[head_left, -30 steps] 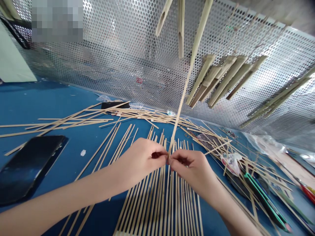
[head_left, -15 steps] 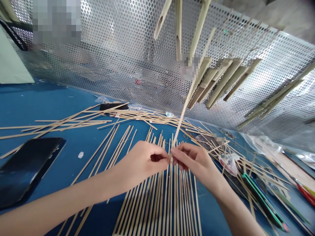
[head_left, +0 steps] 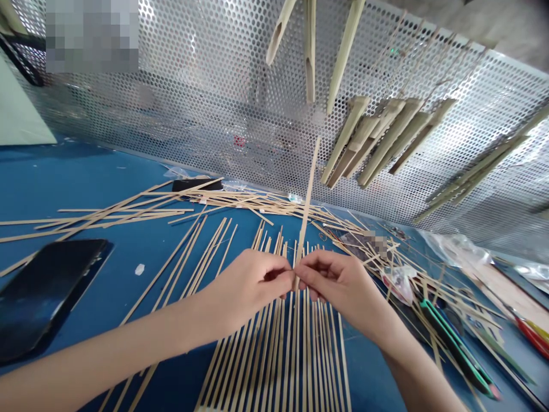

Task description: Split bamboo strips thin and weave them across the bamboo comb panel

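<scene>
A pale bamboo strip (head_left: 307, 206) rises from between my fingertips toward the metal screen. My left hand (head_left: 266, 280) pinches it from the left, thumb against forefinger. Close beside it, my right hand (head_left: 328, 274) pinches the same strip, its other fingers curled under. The two sets of fingertips nearly touch and hide the strip's lower part. Beneath both hands, many thin bamboo strips (head_left: 274, 355) lie side by side in a row, running toward me over the blue table.
More loose strips (head_left: 240, 200) lie heaped along the table's back edge. A dark phone (head_left: 51, 292) is at left, and a green-edged cutter (head_left: 457, 346) at right by plastic bags (head_left: 401, 283). Cut bamboo pieces (head_left: 392, 137) hang on a perforated metal screen (head_left: 193, 114).
The strip between my fingers has come down toward me and stands more upright; its top end is now much lower. Both hands have stayed nearly in place.
</scene>
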Action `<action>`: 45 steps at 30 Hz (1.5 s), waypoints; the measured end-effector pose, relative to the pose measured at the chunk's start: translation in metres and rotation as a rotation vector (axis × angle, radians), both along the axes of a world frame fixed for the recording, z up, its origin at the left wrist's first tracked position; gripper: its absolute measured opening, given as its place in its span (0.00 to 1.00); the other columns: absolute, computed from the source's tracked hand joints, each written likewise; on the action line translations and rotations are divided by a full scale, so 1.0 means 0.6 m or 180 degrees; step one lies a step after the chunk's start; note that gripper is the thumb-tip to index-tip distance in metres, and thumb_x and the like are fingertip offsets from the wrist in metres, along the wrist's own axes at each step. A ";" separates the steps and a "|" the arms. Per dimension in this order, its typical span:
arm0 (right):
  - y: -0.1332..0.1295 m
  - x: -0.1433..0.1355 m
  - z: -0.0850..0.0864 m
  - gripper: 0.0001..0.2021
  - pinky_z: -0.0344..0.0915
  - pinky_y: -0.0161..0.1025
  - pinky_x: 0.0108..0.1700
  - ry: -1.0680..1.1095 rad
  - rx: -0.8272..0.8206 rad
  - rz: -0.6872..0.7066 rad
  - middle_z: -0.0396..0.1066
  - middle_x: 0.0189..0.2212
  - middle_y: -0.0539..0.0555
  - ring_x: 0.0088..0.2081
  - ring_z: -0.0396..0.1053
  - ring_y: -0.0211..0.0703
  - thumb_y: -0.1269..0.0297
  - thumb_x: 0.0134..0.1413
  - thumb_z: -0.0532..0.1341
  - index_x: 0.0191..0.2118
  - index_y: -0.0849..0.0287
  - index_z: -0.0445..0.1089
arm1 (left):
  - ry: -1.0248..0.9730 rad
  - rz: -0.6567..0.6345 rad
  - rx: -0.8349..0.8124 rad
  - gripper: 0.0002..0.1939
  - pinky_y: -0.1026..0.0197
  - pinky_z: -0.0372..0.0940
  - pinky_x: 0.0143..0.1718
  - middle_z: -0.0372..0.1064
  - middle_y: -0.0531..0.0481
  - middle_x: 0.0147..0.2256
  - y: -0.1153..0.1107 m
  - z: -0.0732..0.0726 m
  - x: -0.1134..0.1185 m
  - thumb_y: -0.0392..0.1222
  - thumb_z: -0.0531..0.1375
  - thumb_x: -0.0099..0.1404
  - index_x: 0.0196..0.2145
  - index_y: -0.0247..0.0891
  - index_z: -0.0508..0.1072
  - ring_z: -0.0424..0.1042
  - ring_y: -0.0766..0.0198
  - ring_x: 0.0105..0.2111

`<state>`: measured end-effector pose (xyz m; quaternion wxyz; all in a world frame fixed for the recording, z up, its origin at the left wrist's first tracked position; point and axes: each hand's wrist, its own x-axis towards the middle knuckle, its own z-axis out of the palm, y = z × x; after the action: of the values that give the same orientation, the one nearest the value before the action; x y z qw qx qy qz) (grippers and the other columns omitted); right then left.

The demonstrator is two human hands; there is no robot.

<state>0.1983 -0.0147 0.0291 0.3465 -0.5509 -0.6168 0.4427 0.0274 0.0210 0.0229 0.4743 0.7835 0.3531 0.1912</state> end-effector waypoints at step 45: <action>-0.002 0.001 0.002 0.08 0.64 0.29 0.27 0.0553 0.0071 -0.0209 0.69 0.23 0.47 0.24 0.66 0.32 0.62 0.48 0.65 0.31 0.60 0.69 | -0.0731 0.0199 -0.1052 0.07 0.68 0.62 0.32 0.71 0.54 0.27 0.014 0.013 -0.001 0.38 0.56 0.59 0.30 0.35 0.74 0.69 0.69 0.30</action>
<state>0.1990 -0.0157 0.0304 0.4191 -0.5264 -0.5710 0.4703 0.0268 0.0294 0.0306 0.6274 0.6567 0.3474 0.2334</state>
